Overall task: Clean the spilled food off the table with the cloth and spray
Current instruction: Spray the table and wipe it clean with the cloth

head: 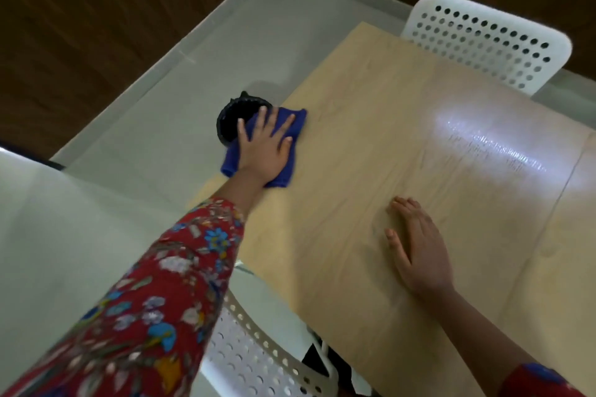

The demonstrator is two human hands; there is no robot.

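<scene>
At the table's left edge, the left hand (264,145) presses flat on a folded blue cloth (298,119), fingers straight and spread wide, pointing away from the person. The hand hides the middle of the cloth, so whether anything lies under it cannot be told. Just beyond the edge stands a round black container (229,121) on the pale floor (154,126). Its near right side is hidden behind the cloth and fingers, and its contents are too dark to make out.

The cloth's left side hangs past the edge of the table (371,113), and its far left corner reaches over the container's rim. Bare wooden surface lies to the cloth's right, with a bright patch of glare (483,142) further across. The right hand (419,251) lies palm down on the wood, well apart from the cloth, fingers straight and close together, holding nothing.

The cloth's long axis runs near to far, roughly along the table's left edge and in line with the floral sleeve (154,300). One white perforated chair (483,42) stands at the far corner. Another (258,351) is tucked under the near side, cut off by the bottom of the view.
</scene>
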